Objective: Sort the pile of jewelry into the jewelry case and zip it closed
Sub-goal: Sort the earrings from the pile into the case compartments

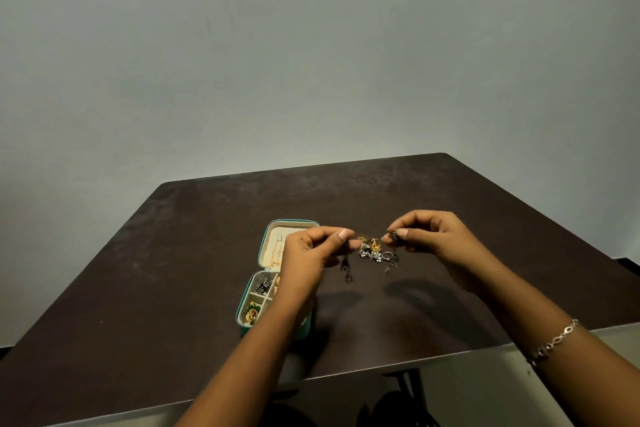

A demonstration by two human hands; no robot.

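1. The flat table [173, 288] is dark brown, mottled with paler worn patches.
2. The small zip-around jewelry case [294, 221] is teal outside, cream inside.
3. The tangled pile of jewelry [372, 250] mixes gold, silver, white beads and dark pieces.
4. One compartment's round flower earring [251, 312] is gold and green.
5. The linked wrist bracelet [554, 343] is silver.
6. The plain wall [311, 45] is grey-blue.

Dark table [173, 270]: jewelry case [277, 234], jewelry pile [372, 251].

We've just got the one head cam, wide-angle, sitting above the near edge of the surface [173, 270], facing forward and down, fairly close, wall [311, 45] filling the top half.
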